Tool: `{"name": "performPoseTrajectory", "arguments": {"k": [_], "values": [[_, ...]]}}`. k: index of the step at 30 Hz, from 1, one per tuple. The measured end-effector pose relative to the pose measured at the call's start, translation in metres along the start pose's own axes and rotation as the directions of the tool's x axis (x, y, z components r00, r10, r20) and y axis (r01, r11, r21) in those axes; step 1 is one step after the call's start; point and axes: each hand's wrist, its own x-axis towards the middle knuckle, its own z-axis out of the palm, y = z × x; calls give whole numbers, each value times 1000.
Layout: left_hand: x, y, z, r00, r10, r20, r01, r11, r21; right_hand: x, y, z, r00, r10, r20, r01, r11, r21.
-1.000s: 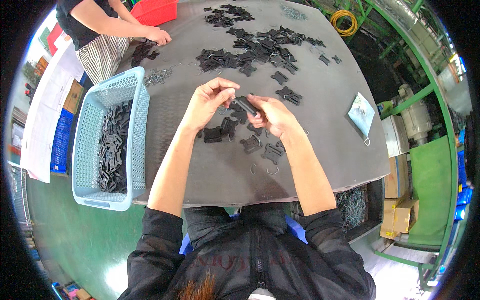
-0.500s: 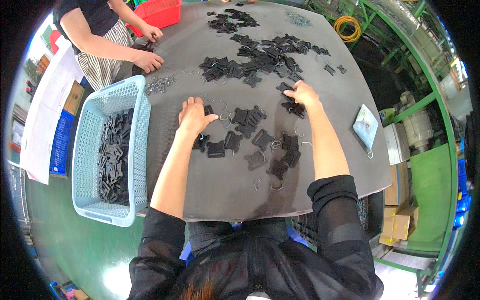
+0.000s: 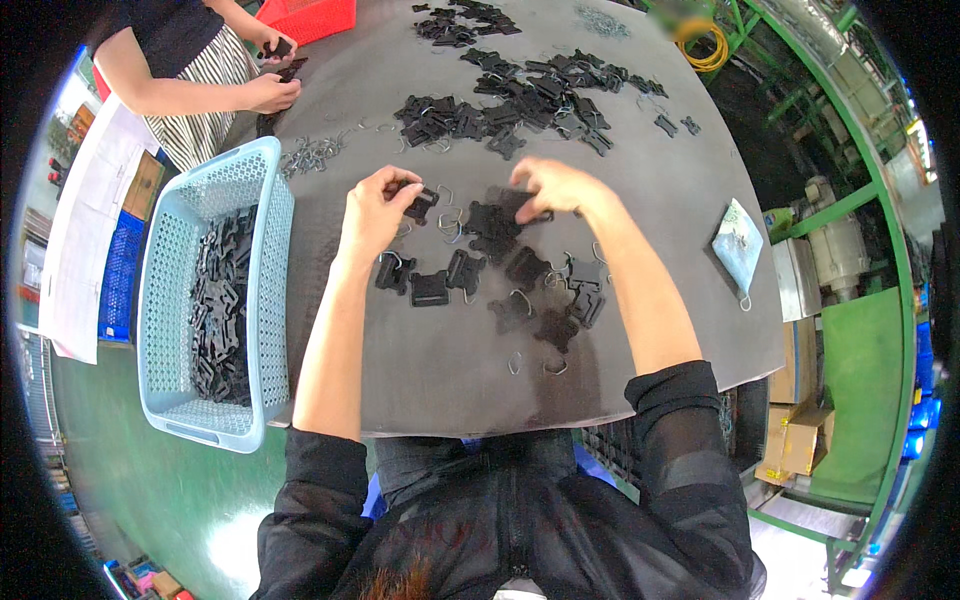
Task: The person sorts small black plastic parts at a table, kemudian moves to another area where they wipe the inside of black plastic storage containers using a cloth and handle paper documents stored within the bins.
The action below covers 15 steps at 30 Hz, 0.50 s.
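My left hand [image 3: 372,212] pinches a black plastic buckle piece [image 3: 421,206] between thumb and fingers, just above the table. My right hand [image 3: 565,190] is slightly blurred, with thumb and forefinger spread apart over a cluster of black buckle pieces [image 3: 492,232]. A smeared black piece lies right by its fingertips. Bent wire hooks [image 3: 450,226] lie between my hands. Nearer to me are more loose buckle pieces [image 3: 430,288] and a few wire hooks [image 3: 556,367].
A light blue basket [image 3: 278,300] of black pieces stands at the left. Beyond lies a large pile of buckle pieces [image 3: 530,105]; small metal hooks [image 3: 312,155] lie by the basket. A face mask [image 3: 738,250] rests at right. A co-worker's hands [image 3: 272,92] handle black pieces near a red bin [image 3: 310,18].
My right hand has moved left from the pile's near edge to the cluster, bringing black pieces along. My left hand has risen slightly and now pinches a buckle piece.
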Motion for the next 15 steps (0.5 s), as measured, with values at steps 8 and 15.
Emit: {"name": "performPoseTrajectory", "arguments": {"k": [8,15], "values": [[-38,40,-40,987,-3,160,2,1000,4,-11,-14,20,993,1,-117,-44,929,-368],[-139,67,-137,866,135,-482,132,868,479,-40,-104,15,933,-181,-310,130,976,-176]]}}
